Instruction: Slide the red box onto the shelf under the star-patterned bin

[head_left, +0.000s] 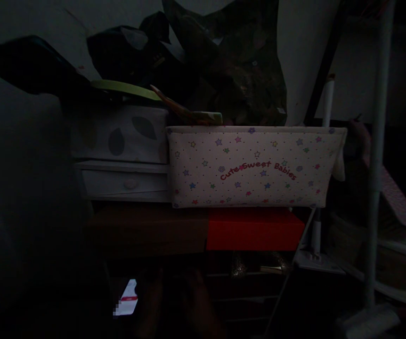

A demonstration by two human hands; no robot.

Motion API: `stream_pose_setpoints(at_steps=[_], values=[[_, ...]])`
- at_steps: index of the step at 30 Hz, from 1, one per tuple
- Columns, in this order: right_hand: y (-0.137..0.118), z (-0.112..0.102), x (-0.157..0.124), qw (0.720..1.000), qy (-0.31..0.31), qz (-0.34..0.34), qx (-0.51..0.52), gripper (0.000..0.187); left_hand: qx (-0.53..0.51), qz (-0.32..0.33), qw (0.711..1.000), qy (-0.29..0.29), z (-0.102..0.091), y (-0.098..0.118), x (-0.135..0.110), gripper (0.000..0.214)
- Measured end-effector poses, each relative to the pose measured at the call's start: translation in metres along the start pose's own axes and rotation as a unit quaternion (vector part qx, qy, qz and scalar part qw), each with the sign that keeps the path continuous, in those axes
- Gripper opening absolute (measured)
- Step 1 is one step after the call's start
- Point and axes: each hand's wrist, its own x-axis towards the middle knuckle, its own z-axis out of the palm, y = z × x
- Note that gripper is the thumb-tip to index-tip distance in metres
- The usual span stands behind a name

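Though dim — star-printed fabric bin (252, 167) lengthwise left-right

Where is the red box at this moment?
In the head view, the red box sits slightly right of centre, directly under the star-patterned fabric bin and beside a dark brown box on its left. A white pole stands at its right.

A dim corner of a home, likely a bedroom or storage nook: at centre frame a white fabric organiser printed with coloured stars (252, 165) (lettered "Cute Sweet Babies") sits above a red cardboard box (254, 229), beside a small white wooden drawer unit (123, 181) at left.
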Motion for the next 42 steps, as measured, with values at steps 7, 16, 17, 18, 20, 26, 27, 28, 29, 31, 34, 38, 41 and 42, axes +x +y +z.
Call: stream_pose_setpoints(at_steps=[7, 16, 17, 18, 20, 26, 27, 28, 29, 31, 34, 38, 41, 42], values=[[-0.003, -0.004, 0.006, 0.982, -0.055, 0.017, 0.179, 0.064, 0.047, 0.057, 0.997, -0.034, 0.011, 0.014, -0.010, 0.031], [0.017, -0.001, 0.024, 0.873, -0.015, 0.125, 0.471, 0.068, 0.088, 0.186, 0.975, -0.088, 0.038, 0.016, -0.034, 0.040], [0.018, -0.002, 0.025, 0.867, -0.005, 0.130, 0.481, 0.067, 0.074, 0.190, 0.974, -0.100, 0.042, 0.015, -0.035, 0.038], [0.018, -0.004, 0.025, 0.862, 0.002, 0.136, 0.488, 0.066, 0.064, 0.192, 0.973, -0.108, 0.045, 0.014, -0.036, 0.037], [0.017, -0.007, 0.024, 0.852, 0.013, 0.152, 0.500, 0.068, 0.043, 0.191, 0.972, -0.128, 0.048, 0.015, -0.037, 0.037], [0.015, -0.014, 0.021, 0.834, 0.035, 0.149, 0.530, 0.058, 0.004, 0.179, 0.969, -0.169, 0.052, 0.018, -0.040, 0.042], [0.015, -0.015, 0.021, 0.837, 0.037, 0.145, 0.527, 0.057, -0.001, 0.176, 0.970, -0.168, 0.052, 0.018, -0.041, 0.041], [0.015, -0.016, 0.021, 0.839, 0.038, 0.142, 0.524, 0.058, -0.007, 0.172, 0.971, -0.167, 0.053, 0.019, -0.042, 0.040], [0.016, -0.016, 0.021, 0.840, 0.040, 0.141, 0.522, 0.058, -0.013, 0.169, 0.971, -0.168, 0.053, 0.019, -0.042, 0.039], [0.018, -0.015, 0.020, 0.838, 0.047, 0.139, 0.525, 0.057, -0.018, 0.167, 0.971, -0.169, 0.053, 0.020, -0.044, 0.039], [0.025, -0.012, 0.020, 0.828, 0.054, 0.133, 0.541, 0.055, -0.019, 0.166, 0.971, -0.170, 0.053, 0.020, -0.046, 0.039], [0.032, -0.011, 0.020, 0.823, 0.047, 0.150, 0.546, 0.058, -0.018, 0.161, 0.970, -0.179, 0.054, 0.019, -0.047, 0.041], [0.029, -0.015, 0.019, 0.856, 0.040, 0.147, 0.495, 0.060, -0.016, 0.157, 0.970, -0.183, 0.056, 0.019, -0.048, 0.043], [0.027, -0.017, 0.019, 0.871, 0.039, 0.140, 0.469, 0.059, -0.014, 0.157, 0.970, -0.184, 0.056, 0.019, -0.048, 0.043]])
